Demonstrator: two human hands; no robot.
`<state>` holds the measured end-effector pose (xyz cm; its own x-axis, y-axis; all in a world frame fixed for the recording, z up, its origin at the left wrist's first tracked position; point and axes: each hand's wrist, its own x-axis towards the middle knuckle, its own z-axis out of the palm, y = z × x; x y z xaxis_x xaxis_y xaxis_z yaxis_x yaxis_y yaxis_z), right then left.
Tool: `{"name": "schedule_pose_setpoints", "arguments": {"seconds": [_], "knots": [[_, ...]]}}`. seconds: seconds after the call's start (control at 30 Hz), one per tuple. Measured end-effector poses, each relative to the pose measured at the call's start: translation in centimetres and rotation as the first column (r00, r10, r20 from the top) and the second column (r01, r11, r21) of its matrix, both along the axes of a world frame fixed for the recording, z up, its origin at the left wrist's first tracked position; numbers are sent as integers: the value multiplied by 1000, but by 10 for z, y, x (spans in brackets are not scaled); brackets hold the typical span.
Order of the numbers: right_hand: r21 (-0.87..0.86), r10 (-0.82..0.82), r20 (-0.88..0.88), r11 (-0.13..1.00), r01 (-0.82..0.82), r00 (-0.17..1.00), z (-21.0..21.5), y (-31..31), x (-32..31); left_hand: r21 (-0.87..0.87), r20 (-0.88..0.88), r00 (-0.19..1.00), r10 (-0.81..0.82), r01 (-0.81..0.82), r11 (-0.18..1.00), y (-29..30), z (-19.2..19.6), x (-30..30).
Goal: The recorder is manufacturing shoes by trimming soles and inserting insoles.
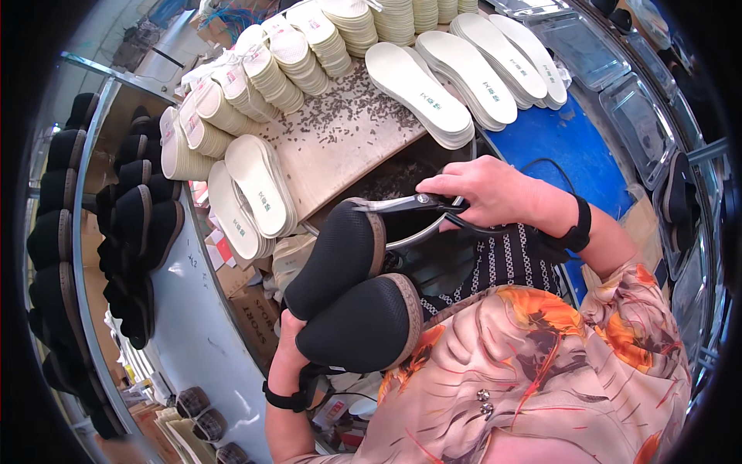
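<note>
Black shoes, cream insoles, blue table

In my left hand (287,352) I see two black mesh shoes (348,286) with tan woven edging; beyond my right hand (483,193), cream insoles (421,93) stack beside a blue tabletop (568,143); my sleeve (541,363) shows orange flowers on beige.

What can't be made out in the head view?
- Left hand: mostly hidden behind the two black shoes.
- Scissors tips: lost against the upper shoe's rim.
- Bin contents: dark, shadowed.
- Right hand fingers: wrapped under the scissors' handles.
- Insole markings: too small.
</note>
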<state>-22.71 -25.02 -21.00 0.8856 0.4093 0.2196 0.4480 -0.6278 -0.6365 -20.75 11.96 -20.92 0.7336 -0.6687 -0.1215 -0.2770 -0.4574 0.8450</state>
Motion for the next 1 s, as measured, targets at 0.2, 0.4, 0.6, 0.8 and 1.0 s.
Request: {"name": "schedule_pose_setpoints", "arguments": {"seconds": [0.2, 0.4, 0.6, 0.8, 1.0], "knots": [[12, -66, -305, 997, 73, 950, 2, -7, -27, 72, 11, 999, 39, -39, 997, -4, -5, 5], [0, -27, -108, 1000, 27, 994, 5, -11, -52, 17, 81, 993, 81, -83, 996, -16, -16, 21], [-135, 2, -46, 991, -8, 999, -5, -14, -54, 117, 122, 990, 71, -85, 989, -16, -16, 22], [559, -210, -720, 391, 731, 662, -14, -45, -63, -200, -273, 918, 288, -347, 916, -17, -33, 24], [-402, -998, -36, 70, 913, 60, -44, -186, -107, -436, -628, 730, 270, -617, 655, -30, -50, 31]]}}
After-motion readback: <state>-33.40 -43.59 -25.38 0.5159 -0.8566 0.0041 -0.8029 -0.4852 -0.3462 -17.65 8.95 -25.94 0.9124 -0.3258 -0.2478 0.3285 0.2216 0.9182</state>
